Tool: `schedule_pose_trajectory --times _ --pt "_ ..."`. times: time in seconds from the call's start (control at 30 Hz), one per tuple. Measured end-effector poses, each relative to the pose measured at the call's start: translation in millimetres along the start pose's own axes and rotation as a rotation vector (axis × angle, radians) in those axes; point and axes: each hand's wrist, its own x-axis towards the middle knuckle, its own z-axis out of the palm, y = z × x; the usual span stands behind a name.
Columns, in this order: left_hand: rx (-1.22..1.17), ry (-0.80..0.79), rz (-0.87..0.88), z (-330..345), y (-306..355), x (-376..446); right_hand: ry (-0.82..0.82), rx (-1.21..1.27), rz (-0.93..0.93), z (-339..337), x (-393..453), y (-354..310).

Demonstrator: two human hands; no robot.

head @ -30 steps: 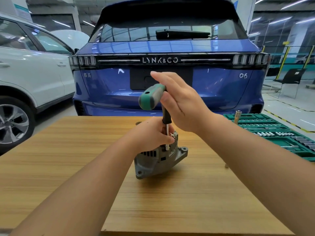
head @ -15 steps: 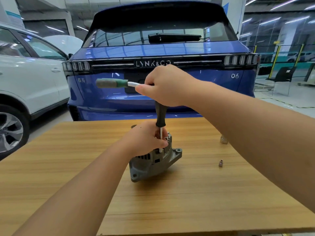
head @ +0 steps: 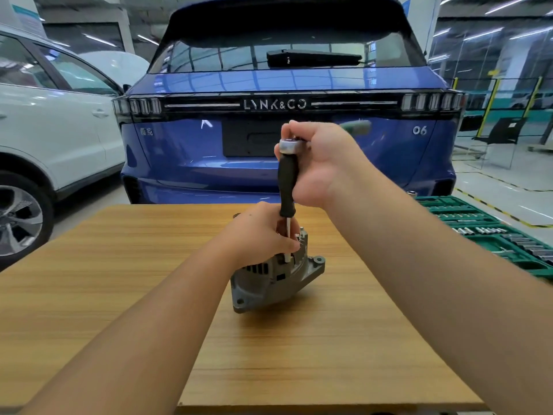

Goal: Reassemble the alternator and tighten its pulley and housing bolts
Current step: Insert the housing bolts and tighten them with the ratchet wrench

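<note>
I see the table [head: 119, 295] carrying the alternator [head: 275, 280] under my left hand [head: 257, 238], whose fingers curl around its top and pinch the shaft. My right hand [head: 320, 163] above grips the ratchet [head: 288, 181], fingers wrapped round its head.

Hidden, blurred and cropped parts around the alternator [head: 276, 280]

The left hand [head: 257, 235] covers the alternator's top and pulley; the ratchet's green handle [head: 356, 127] is motion-blurred behind the right hand [head: 320, 163]; the socket tray [head: 490, 235] and white car [head: 45, 139] are cut off by the edges.
</note>
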Motion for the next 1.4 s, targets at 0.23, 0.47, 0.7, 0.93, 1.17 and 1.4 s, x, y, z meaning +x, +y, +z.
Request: schedule_pose_trajectory --times 0.23,0.47,0.7,0.93,1.17,1.4 --pt "-0.014 -0.016 0.003 0 -1 3 0.003 -0.285 -0.747 -23 -7 41" --pt "0.042 -0.019 0.044 1 -2 0 0.023 -1.247 -1.656 -21 8 42" --pt "0.027 0.011 0.007 2 0 0 -0.319 -1.552 -1.115 -41 -2 7" --pt "0.020 0.002 -0.010 2 2 -1 -0.386 -1.707 -1.166 -35 -7 -12" --pt "0.041 -0.034 -0.018 2 3 -2 -0.130 -1.832 -0.743 9 0 -20" --pt "0.034 0.012 -0.020 2 2 -2 -0.122 -0.694 0.065 9 6 -25"
